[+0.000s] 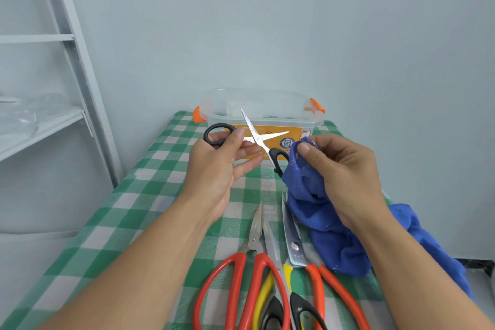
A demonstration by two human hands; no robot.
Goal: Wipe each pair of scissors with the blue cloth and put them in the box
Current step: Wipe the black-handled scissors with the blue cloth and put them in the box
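Pale blue-grey wall backs a table (150, 195) under green-and-white checked cloth, with a clear plastic box (267, 104) with orange clips at its far edge. Small black-handled scissors (257, 139) are held up just before the box, blades spread in an X. The left hand (214, 169) pinches one handle loop between thumb and fingers. The right hand (345, 169), fingers curled, pinches the bunched blue cloth (305, 182) against the other handle, and the cloth trails toward the right edge. At the near edge lie red-handled scissors (255, 230), yellow-handled scissors (263, 295) and orange-handled shears (293, 238).
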